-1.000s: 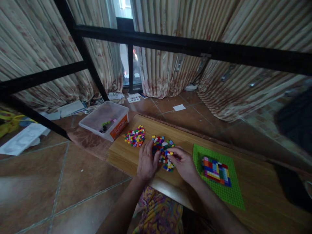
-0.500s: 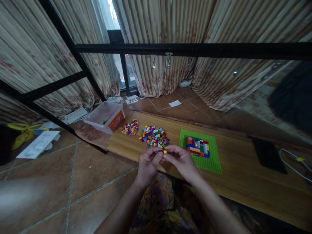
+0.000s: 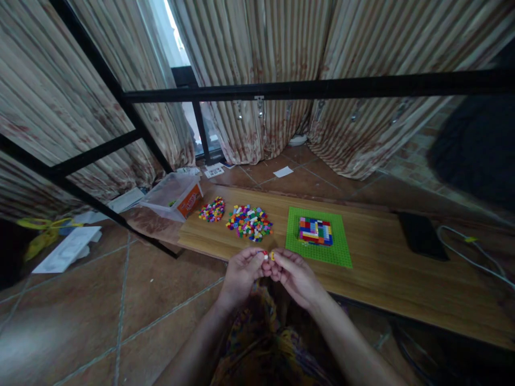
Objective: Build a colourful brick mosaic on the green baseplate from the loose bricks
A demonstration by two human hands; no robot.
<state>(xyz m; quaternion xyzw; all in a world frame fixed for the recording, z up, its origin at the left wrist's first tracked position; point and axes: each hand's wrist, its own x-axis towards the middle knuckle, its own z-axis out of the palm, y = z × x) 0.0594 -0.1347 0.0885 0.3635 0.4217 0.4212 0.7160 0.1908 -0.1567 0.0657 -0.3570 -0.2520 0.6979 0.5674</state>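
My left hand (image 3: 241,273) pinches small toy building bricks, red and white (image 3: 265,255), between thumb and fingers. Opposite it, my right hand (image 3: 295,272) grips a yellow brick (image 3: 273,256), with a narrow gap between the two sets. Both hands are above the table's near edge, their lower fingers close together. Beyond my right hand lies a green baseplate (image 3: 341,251) carrying a low rectangular build of multicoloured bricks (image 3: 316,231). A large pile of loose bricks (image 3: 249,222) is just past my left hand, and a smaller brick pile (image 3: 212,209) sits farther left.
On the wooden table (image 3: 374,257), a flat black object (image 3: 422,236) lies at the right beside a white cable (image 3: 475,241). A clear plastic box (image 3: 164,199) with an orange label stands at the left end. Black metal bars (image 3: 289,90) cross in front of striped curtains.
The bricks, earlier held together between my fingertips, are now apart: red and white on the left, yellow on the right. My hands sit slightly lower, and the view has shifted a little.
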